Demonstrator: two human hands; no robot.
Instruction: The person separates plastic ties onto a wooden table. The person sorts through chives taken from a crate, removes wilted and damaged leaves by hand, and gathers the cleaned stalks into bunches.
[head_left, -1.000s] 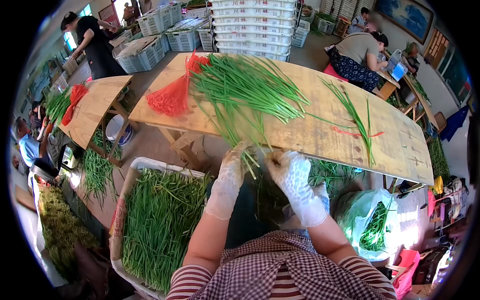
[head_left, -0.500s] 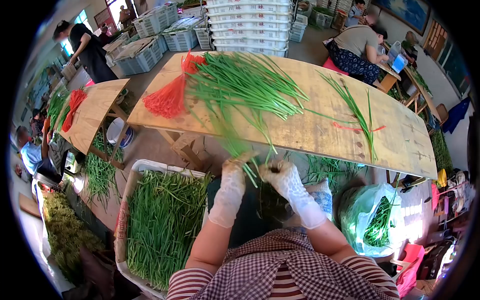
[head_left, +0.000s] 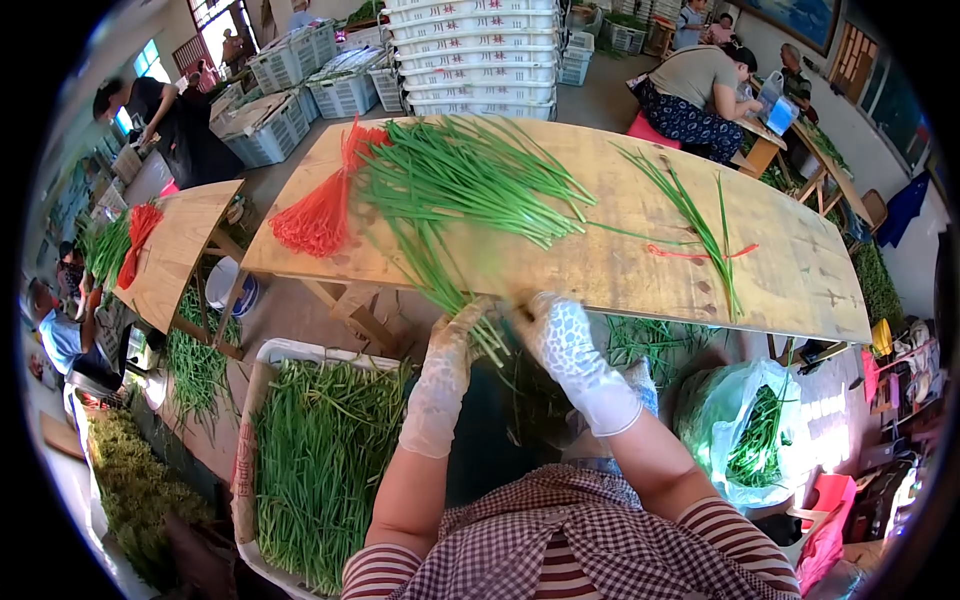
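Observation:
In a thin gloved grip, my left hand (head_left: 458,332) is closed around a small bunch of garlic chives (head_left: 432,275), cut ends toward me and leaves reaching over the table edge. My right hand (head_left: 553,325), also gloved, is just right of it at the edge; its fingers are smeared by motion, so whether they hold anything is unclear. Beyond my hands, a larger pile of garlic chives (head_left: 470,180) lies on the wooden table (head_left: 640,270). A bundle of red ties (head_left: 312,212) rests left of the pile. Farther right, a few separate chives (head_left: 698,225) lie across a red tie (head_left: 672,252).
A crate (head_left: 262,395) full of chives stands at my left, and a clear plastic bag (head_left: 715,425) with greens at my right. White stacked crates (head_left: 475,60) rise behind the table. Co-workers sit at other tables; one person (head_left: 165,120) stands at far left.
My left hand has moved slightly left and down with its bunch. My right hand has risen toward the table edge, its fingers now blurred. The view has shifted slightly.

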